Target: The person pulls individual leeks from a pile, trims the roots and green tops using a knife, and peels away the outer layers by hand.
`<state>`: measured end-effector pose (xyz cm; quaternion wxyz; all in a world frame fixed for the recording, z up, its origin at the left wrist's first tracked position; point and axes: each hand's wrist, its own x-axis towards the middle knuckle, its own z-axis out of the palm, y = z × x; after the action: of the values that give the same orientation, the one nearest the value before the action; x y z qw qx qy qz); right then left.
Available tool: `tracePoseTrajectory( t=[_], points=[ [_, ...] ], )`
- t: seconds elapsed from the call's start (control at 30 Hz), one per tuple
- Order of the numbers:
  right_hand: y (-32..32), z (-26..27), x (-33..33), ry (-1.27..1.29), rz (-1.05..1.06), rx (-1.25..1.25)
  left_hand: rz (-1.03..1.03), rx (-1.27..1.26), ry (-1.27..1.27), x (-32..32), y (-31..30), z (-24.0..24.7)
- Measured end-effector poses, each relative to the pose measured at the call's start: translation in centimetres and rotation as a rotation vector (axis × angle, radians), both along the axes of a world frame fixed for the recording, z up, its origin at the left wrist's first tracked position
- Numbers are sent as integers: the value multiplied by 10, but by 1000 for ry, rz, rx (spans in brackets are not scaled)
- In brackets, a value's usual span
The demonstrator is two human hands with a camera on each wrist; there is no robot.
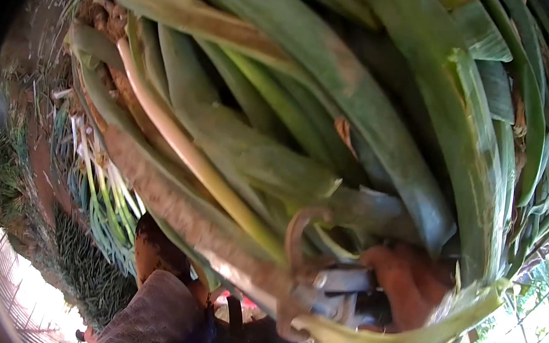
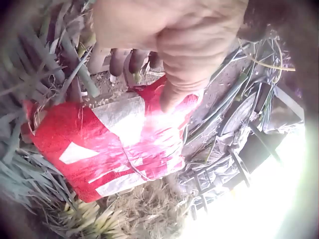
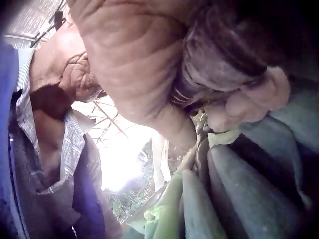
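A large bunch of green onions (image 1: 248, 101) fills most of the head view, its long leaves running from upper left to lower right. My right hand (image 1: 414, 282) is at the leaf end, partly covered by leaves. In the right wrist view, curled fingers (image 3: 249, 104) and the thumb grip the green onion leaves (image 3: 249, 174). A red and white sack (image 2: 124, 144) lies beneath my left hand (image 2: 169, 35) in the left wrist view. The left thumb points down over the sack, while the other fingers hang loosely. Leaves hide much of the lower middle of the head view.
More green onions with white stalks (image 1: 101, 179) lie on the ground at the left. Beyond the sack are a heap of pale roots (image 2: 154, 209) and green leaves (image 2: 25, 174). A dark barred frame (image 2: 234, 169) stands to the right. A blue jacket (image 3: 15, 164) borders the right wrist view.
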<state>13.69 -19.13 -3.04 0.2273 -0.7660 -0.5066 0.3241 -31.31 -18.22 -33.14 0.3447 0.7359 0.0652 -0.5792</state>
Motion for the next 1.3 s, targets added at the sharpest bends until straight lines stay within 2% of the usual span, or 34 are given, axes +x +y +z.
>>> tracePoseTrajectory(
  t=[0.33,0.53,0.57,0.67,0.77,0.83,0.9,0.93,0.97,1.0,1.07,1.13,1.17,1.2,1.27,1.3],
  points=[
    [13,-2,-14,-292,61,91,6,-3,-107,-5,10,-64],
    [-5,14,-48,-547,-69,161,-22,-13,-264,7,8,-99],
    [-11,23,-54,-530,-101,-32,-24,-17,-297,10,7,-100],
    [-13,17,-68,-567,-241,65,-52,-67,-378,18,1,-99],
    [-26,27,-86,-723,-225,44,-117,-158,-496,41,-17,-99],
    [-25,36,-100,-697,-214,71,-160,-271,-567,56,-24,-92],
    [-24,43,-123,-729,-199,59,-230,-474,-609,71,-26,-87],
    [-21,48,-135,-694,-180,-42,-270,-608,-617,78,-25,-85],
    [-18,50,-146,-658,-162,-142,-285,-563,-706,80,10,15],
    [-16,48,-153,-674,-160,-139,-299,-512,-794,83,49,130],
    [-14,38,-165,-673,-67,-174,157,-780,-722,81,105,171],
    [-6,33,-173,-694,-72,-215,586,-525,-981,81,161,202],
    [-2,32,-176,-667,-60,-195,671,-217,-911,86,191,241],
    [2,34,-180,-639,-46,-174,1186,-554,-914,91,209,217],
    [11,46,-190,-625,-35,-226,1599,-541,-990,111,245,207],
    [15,54,-197,-603,67,-327,1688,-592,-990,118,253,210]
  ],
)
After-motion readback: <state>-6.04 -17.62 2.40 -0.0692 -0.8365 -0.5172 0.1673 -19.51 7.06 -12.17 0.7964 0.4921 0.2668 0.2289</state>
